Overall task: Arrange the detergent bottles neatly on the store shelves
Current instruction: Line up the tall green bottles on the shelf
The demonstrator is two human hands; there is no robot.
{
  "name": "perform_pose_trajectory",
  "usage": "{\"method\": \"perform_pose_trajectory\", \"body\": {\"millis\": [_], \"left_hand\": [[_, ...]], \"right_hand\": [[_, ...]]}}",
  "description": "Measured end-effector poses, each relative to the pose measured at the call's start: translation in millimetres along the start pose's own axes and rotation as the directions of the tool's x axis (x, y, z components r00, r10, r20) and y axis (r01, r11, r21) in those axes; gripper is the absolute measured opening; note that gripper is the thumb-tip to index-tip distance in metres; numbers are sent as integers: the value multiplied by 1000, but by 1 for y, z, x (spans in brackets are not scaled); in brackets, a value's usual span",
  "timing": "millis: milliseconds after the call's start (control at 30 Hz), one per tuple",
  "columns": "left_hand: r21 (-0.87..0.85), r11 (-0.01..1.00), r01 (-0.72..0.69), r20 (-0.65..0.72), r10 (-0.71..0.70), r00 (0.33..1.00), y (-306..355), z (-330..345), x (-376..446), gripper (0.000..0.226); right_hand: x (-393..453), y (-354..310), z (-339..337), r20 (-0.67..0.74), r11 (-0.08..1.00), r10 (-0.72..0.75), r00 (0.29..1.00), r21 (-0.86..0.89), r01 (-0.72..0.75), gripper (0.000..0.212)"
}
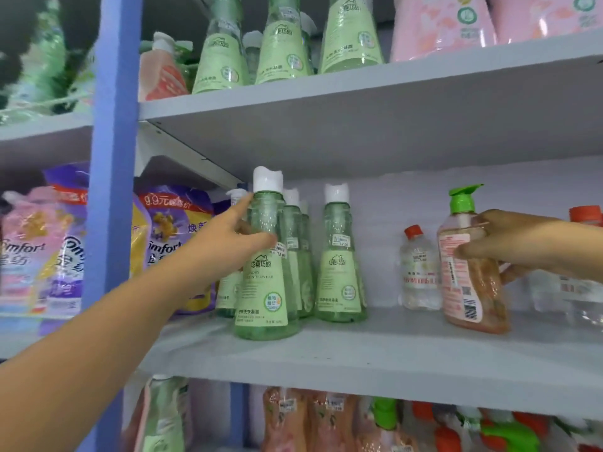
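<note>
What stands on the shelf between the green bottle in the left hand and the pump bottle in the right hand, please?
In the head view: another green bottle and a small clear red-capped bottle, with bare shelf between them.

Grey shelf (375, 350): green bottles (339, 272), orange pump bottle (473, 282), clear bottle (417, 272).

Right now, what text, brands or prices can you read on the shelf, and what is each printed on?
"Comfort", partly cut off: purple refill bags.
"9.9元": red banner on the same bags.
"12.00": price sticker on the green bottle that the left hand grips.
"UNDERWEAR": that bottle's label.
Pump bottle in the right hand: print too blurred.
Clear red-capped bottle: unreadable.
</note>
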State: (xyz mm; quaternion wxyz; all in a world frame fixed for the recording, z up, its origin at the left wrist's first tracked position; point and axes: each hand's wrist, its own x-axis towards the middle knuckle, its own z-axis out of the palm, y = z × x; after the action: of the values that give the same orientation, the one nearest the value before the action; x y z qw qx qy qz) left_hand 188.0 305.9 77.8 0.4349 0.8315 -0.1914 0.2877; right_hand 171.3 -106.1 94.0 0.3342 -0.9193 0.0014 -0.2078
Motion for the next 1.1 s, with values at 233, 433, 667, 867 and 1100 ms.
{"method": "perform_pose_trajectory", "body": {"millis": [233, 433, 667, 867, 1100], "left_hand": [[27, 990, 135, -218, -126, 968, -48, -5, -44, 62], [64, 984, 166, -186, -152, 971, -61, -3, -51, 47], [34, 983, 178, -187, -169, 968, -71, -1, -44, 66], [-35, 979, 199, -147, -202, 968, -80, -6, -44, 50], [-8, 982, 190, -160, -189, 969, -79, -6, -48, 45]], "right_hand": [[4, -16, 18, 61, 999, -32, 998, -3, 32, 17], [9, -37, 44, 31, 998, -67, 997, 5, 67, 14], [-6, -64, 69, -24, 996, -90, 996, 17, 91, 25], [-23, -62, 88, -19, 986, -86, 996, 140, 88, 40], [-30, -54, 101, -1, 954, -99, 995, 283, 95, 30]]}}
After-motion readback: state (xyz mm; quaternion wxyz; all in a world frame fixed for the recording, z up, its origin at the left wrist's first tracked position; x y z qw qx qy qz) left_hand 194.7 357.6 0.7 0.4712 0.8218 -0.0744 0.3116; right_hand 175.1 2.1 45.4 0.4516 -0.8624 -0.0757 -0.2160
